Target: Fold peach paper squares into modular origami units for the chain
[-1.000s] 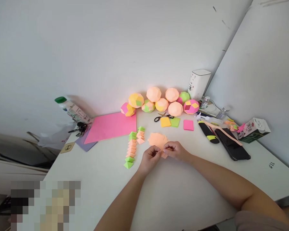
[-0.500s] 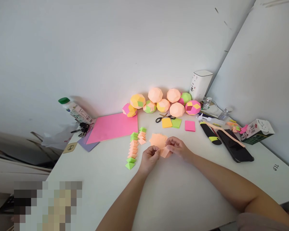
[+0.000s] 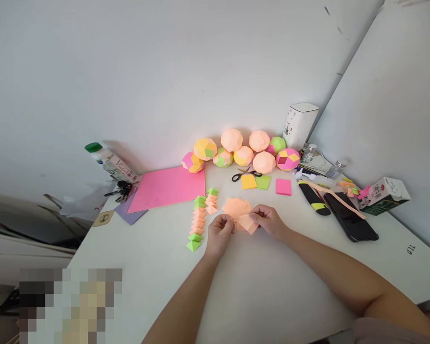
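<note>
A folded peach paper piece (image 3: pixel 248 224) is held in front of me, between my two hands. My right hand (image 3: pixel 270 221) pinches its right edge between thumb and fingers. My left hand (image 3: pixel 220 234) is closed, thumb against fingers, right at the left end of the piece; whether it grips the paper cannot be made out. Just behind lies a pile of peach paper sheets (image 3: pixel 235 206), partly hidden by the held piece. To the left, folded peach paper units (image 3: pixel 198 220) and green paper units (image 3: pixel 194 245) stand in two rows.
Several paper balls (image 3: pixel 264 162) line the wall. Nearer are scissors (image 3: pixel 236 177), an orange pad (image 3: pixel 249 181), a green pad (image 3: pixel 263 182) and a pink pad (image 3: pixel 283 187). A pink sheet (image 3: pixel 168 188) and a bottle (image 3: pixel 111 161) lie left; a phone (image 3: pixel 350 217) and a carton (image 3: pixel 385 196) right.
The folded peach piece has shifted slightly right and tilted, with my right hand moving along. My left hand has drawn a little to the left. The view has shifted slightly.
</note>
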A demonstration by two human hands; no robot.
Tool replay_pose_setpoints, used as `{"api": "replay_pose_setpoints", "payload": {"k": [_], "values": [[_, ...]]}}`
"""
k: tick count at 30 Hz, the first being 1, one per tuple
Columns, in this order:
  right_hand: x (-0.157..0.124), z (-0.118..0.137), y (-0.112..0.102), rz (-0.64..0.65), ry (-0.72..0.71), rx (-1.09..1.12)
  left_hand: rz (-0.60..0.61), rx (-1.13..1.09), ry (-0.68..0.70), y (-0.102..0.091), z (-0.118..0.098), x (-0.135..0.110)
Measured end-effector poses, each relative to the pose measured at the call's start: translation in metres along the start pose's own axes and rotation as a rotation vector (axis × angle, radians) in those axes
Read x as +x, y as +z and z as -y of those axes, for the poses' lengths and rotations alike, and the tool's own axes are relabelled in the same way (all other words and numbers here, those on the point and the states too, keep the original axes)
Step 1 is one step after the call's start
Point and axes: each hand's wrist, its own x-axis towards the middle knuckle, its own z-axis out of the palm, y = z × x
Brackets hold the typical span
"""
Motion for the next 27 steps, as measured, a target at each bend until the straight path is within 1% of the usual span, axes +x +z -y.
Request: {"api": "replay_pose_setpoints", "payload": {"k": [3, 6, 8, 11, 15, 17, 19, 21, 24, 27], "values": [[0.0004, -0.001, 0.0004, -0.028, -0.016, 0.033, 0.024, -0.068, 0.028, 0.0011, -0.0029, -0.0007], [0.0012, -0.0044, 0.0004, -0.027, -0.038, 0.024, 0.102, -0.088, 0.01, 0.0027, -0.003, -0.0016], [0.0016, -0.0069, 0.0002, -0.029, -0.041, 0.013, 0.118, -0.08, 0.0, 0.0032, -0.0018, -0.0016], [0.0009, -0.0081, -0.0003, -0.017, -0.029, -0.006, 0.06, -0.073, 0.002, 0.0026, 0.0004, -0.0007], [-0.0017, -0.0039, 0.0004, 0.081, -0.042, -0.044, -0.008, -0.081, -0.014, 0.0007, 0.002, 0.0011], [-0.0025, -0.0024, 0.0015, 0.126, -0.061, -0.038, -0.008, -0.079, -0.021, 0.0003, 0.0021, 0.0017], [-0.0023, -0.003, 0.0024, 0.128, -0.07, -0.033, 0.013, -0.08, -0.019, 0.0008, 0.0017, 0.0018], [-0.0016, -0.0053, 0.003, 0.115, -0.056, -0.038, 0.033, -0.084, -0.003, 0.0023, 0.0012, 0.0012], [-0.0007, -0.0088, 0.0027, 0.109, -0.017, -0.049, 0.053, -0.07, 0.061, 0.0049, 0.0017, -0.0011], [-0.0007, -0.0092, 0.0017, 0.11, 0.002, -0.082, 0.114, -0.004, 0.126, 0.0056, 0.0049, -0.0041]]}}
